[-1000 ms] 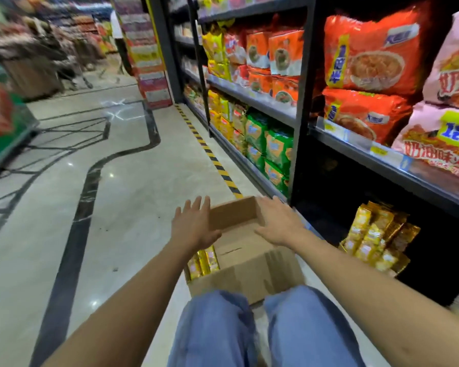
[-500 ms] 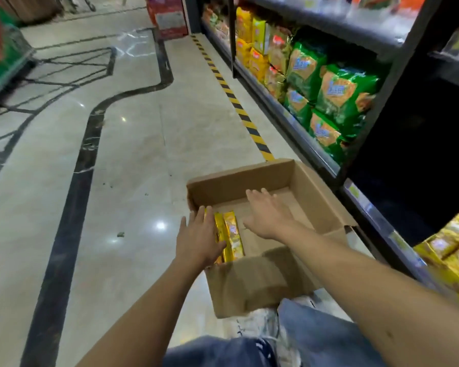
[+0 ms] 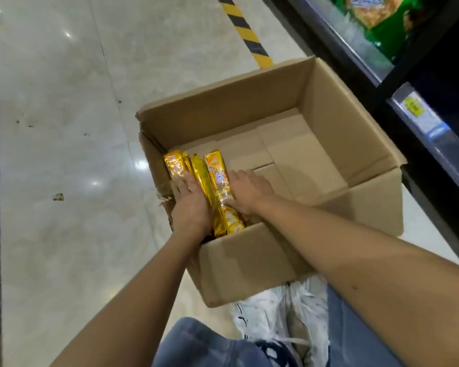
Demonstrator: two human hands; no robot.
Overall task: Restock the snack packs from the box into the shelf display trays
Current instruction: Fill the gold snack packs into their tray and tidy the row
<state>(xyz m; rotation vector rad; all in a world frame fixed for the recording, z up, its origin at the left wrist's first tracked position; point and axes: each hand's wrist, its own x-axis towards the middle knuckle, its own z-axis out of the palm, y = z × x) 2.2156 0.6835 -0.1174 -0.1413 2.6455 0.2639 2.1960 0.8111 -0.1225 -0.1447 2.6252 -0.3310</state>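
An open cardboard box point(image 3: 350, 123) stands on the floor in front of my knees. Several long yellow and gold snack packs point(image 3: 215, 176) stand on edge along its left inner wall; the remainder of its bottom is bare cardboard. My left hand point(image 3: 191, 207) lies over the left side of the packs with its fingers stretched across them. My right hand point(image 3: 249, 192) is on the packs' right side, thumb against the outermost pack and fingers spread on the box bottom. The packs sit between my two hands.
A dark shelf unit point(image 3: 419, 120) with a price tag rail runs along the right, close to the box. Green snack bags point(image 3: 376, 11) sit on it at the top right. Yellow-black floor tape point(image 3: 247, 33) runs beyond the box. My white shoes point(image 3: 276, 313) are under the box's near wall.
My view has tilted down onto the box. Both hands dropped from above it into the box and closed in on the yellow packs from either side.
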